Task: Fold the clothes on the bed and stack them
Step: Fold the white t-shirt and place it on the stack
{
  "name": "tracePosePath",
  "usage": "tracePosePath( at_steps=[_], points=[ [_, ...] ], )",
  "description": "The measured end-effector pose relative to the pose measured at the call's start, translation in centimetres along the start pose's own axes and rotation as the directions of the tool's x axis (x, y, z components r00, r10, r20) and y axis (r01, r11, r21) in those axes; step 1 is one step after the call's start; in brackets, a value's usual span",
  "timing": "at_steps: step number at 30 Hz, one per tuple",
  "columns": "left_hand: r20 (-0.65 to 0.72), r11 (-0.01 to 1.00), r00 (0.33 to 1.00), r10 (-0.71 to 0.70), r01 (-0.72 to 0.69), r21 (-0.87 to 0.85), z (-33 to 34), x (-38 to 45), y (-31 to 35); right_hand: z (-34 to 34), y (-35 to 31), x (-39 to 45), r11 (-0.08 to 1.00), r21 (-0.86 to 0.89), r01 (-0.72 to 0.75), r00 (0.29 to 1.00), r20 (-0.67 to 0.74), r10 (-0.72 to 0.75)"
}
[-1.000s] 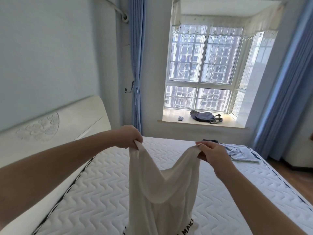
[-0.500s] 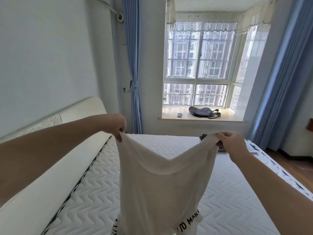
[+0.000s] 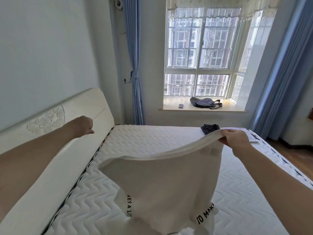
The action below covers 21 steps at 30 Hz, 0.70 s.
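Right hand point(image 3: 237, 139) pinches the white shirt point(image 3: 162, 180); left hand point(image 3: 83, 126), fisted, holds nothing. One-sided hold risks the shirt crumpling onto the bed point(image 3: 152, 138).

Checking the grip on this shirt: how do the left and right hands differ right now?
The right hand pinches the white shirt by its edge; the left hand is curled and holds nothing. The left hand hangs over the headboard, the right hand over the mattress. Both are stretched forward.

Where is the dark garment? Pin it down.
In the head view the dark garment lies at the mattress's far edge, right of centre, below the windowsill and just beyond the right hand.
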<state>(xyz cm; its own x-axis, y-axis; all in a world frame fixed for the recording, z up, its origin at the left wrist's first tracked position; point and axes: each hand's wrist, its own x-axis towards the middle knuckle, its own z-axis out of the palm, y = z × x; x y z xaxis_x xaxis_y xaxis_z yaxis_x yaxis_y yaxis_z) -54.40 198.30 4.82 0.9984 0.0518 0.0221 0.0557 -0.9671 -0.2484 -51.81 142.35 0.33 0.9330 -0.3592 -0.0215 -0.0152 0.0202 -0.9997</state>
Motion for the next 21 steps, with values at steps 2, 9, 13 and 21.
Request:
tracePosePath(
  at_steps=[2, 9, 13, 21],
  points=[
    [0.019, 0.999, 1.000, 0.025, -0.024, -0.027, 1.4, -0.5, 1.2, 1.3, 0.6, -0.9, 0.999, -0.029, -0.030, 0.999, 0.036, 0.031],
    [0.115, 0.896, 0.960, 0.254, -0.189, -0.403, 14.0, -4.8, 14.8, 4.8, 5.0, -3.2, 0.981, -0.190, -0.039, 0.993, 0.104, 0.060],
    [0.129, 0.731, 0.944, 0.302, -0.143, -0.667, 20.2, -8.7, 25.0, 4.6, 6.0, -4.8, 0.984, -0.172, -0.051, 0.994, 0.085, 0.067],
    [0.115, 0.380, 0.962, 0.247, 0.013, -0.925, 21.0, -11.0, 38.9, 3.3, 4.3, -10.5, 0.995, 0.032, -0.094, 0.991, 0.100, 0.091]
  ],
)
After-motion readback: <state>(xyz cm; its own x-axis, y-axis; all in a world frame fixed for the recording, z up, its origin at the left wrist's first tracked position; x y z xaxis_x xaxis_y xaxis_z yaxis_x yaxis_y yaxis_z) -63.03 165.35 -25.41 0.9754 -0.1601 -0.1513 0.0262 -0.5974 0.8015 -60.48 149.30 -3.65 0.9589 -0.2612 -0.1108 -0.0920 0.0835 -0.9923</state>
